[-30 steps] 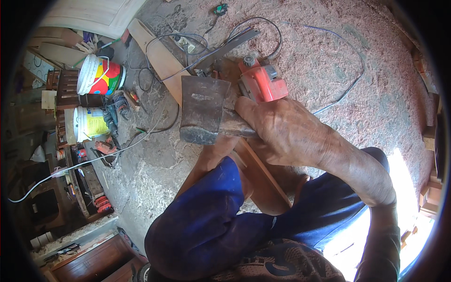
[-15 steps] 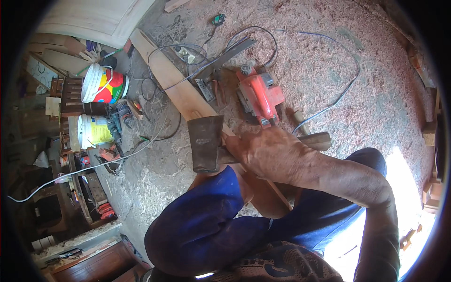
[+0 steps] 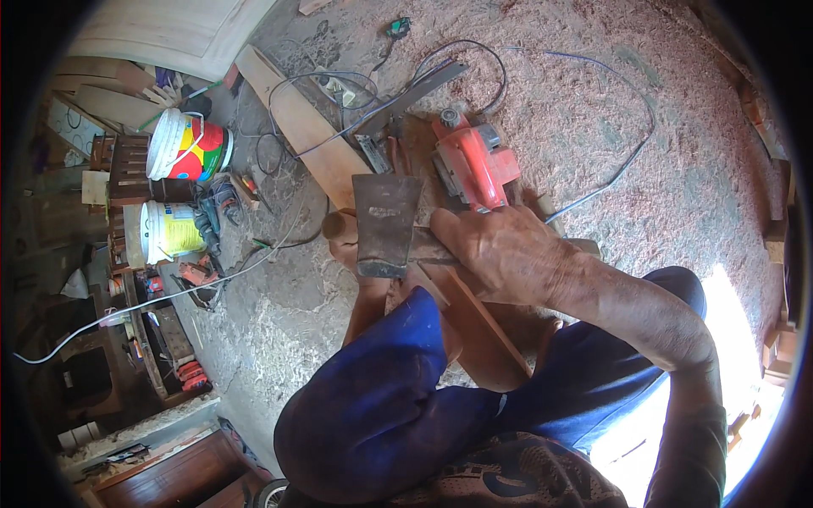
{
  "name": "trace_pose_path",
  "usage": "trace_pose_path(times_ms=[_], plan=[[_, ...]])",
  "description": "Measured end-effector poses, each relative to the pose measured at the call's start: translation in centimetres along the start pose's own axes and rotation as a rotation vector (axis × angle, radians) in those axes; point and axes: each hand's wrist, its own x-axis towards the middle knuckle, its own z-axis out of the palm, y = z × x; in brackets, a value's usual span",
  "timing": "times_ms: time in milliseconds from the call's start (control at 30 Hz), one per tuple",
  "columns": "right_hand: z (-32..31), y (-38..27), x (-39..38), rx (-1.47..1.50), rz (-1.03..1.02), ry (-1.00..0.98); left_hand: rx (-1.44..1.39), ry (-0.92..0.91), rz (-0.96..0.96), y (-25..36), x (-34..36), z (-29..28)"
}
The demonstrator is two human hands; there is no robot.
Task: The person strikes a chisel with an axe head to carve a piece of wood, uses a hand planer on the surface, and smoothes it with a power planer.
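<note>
My right hand [image 3: 500,254] is closed round the wooden handle of a hatchet [image 3: 388,224], whose broad dark head hangs over the work, flat side up. Behind the head, my left hand [image 3: 342,252] is mostly hidden. Its visible fingers wrap a round-ended wooden handle [image 3: 339,225]; what tool this belongs to is covered. Beneath the hatchet, a wooden plank [image 3: 487,330] runs slantwise between my legs. A long pale board [image 3: 309,135] reaches away to the far left.
Beyond my right hand lies a red electric planer [image 3: 478,165], with its cable [image 3: 627,165] looping over the shavings. Pliers [image 3: 398,155] and a flat metal bar [image 3: 432,87] lie nearby. Two paint buckets [image 3: 188,148] and a drill [image 3: 206,229] stand or lie at the left.
The hatchet and my right hand have risen slightly away from me, the head shifting right. The round-ended handle and my left fingers now show beside it. The view has shifted a little.
</note>
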Motion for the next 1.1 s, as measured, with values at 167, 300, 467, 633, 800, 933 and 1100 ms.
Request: trace_pose_path(times_ms=[167, 300, 467, 633, 800, 933, 1100], plan=[[-1.2, 0.1, 0.5, 0.054, 0.022, 0.062, 0.065, -0.152, 0.116, 0.3, 4.7, -1.3], [-1.6, 1.0, 0.7, 0.110, 0.087, 0.104, 0.411, -0.308, 0.480, 5.1, 5.7, 1.4], [-0.5, 2.4, 1.7, 0.290, 0.232, 0.085, -0.070, -0.209, 0.130, 7.9, 6.4, 2.7], [1.4, 2.8, 3.9, 0.586, 0.140, 0.149, -0.813, -0.348, -0.158, 11.2, 6.0, 4.3], [1.5, 4.2, 4.3, 0.792, 0.277, 0.141, -0.645, -0.183, -0.233, 8.5, 5.0, 3.8], [-2.6, 4.6, 4.8, 0.511, 0.375, 0.224, 0.774, -0.080, -0.246, -5.3, -0.7, -5.2], [-5.8, 6.5, 3.5, 0.337, 0.489, 0.291, 0.557, -0.201, -0.609, -7.5, -2.8, -6.8]])
